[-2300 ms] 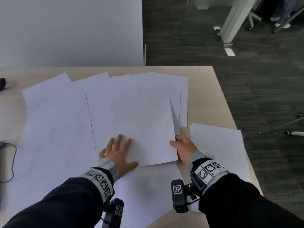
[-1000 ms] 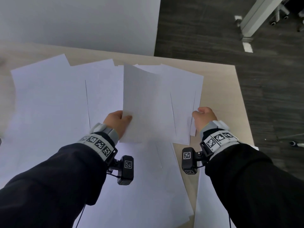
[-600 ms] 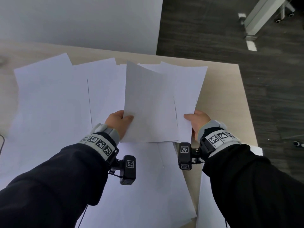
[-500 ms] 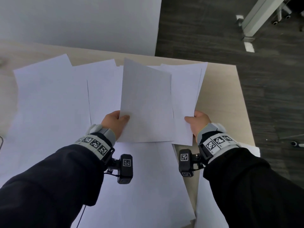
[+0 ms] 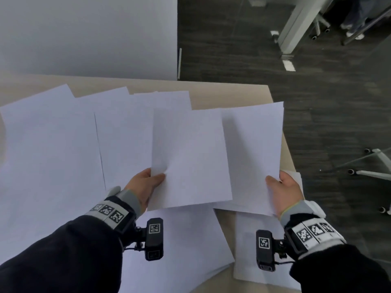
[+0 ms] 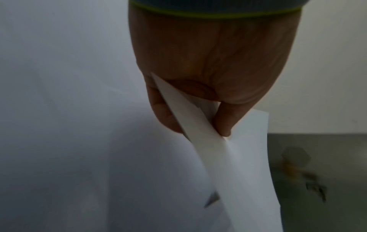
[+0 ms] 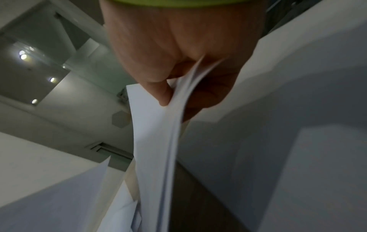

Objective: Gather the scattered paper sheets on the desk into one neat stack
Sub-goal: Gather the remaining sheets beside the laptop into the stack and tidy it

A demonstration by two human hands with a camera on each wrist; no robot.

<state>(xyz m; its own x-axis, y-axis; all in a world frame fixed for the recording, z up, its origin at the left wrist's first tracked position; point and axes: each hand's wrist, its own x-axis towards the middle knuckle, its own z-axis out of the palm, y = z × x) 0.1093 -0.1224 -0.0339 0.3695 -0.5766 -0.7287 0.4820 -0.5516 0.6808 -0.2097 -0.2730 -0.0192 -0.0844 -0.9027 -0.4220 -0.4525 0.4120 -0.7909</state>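
Observation:
My left hand (image 5: 148,182) pinches the lower left edge of a white sheet (image 5: 190,157), thumb on top, and holds it above the desk; the left wrist view shows the same sheet (image 6: 228,157) between my thumb and fingers. My right hand (image 5: 281,187) grips a thin bundle of sheets (image 5: 254,153) at its right edge, lifted beside the first sheet; the bundle's edge (image 7: 158,141) shows in the right wrist view. Several loose sheets (image 5: 53,155) lie spread over the beige desk (image 5: 222,96).
More paper (image 5: 179,240) lies under my wrists, and another sheet (image 5: 249,250) sits at the desk's right front corner. A white wall panel (image 5: 88,34) stands behind the desk. Dark floor with chair bases (image 5: 372,172) lies off the right edge.
The right hand has moved right with its bundle, which now hangs partly past the desk's right edge. The left hand's sheet has swung down flatter. The view has tilted up.

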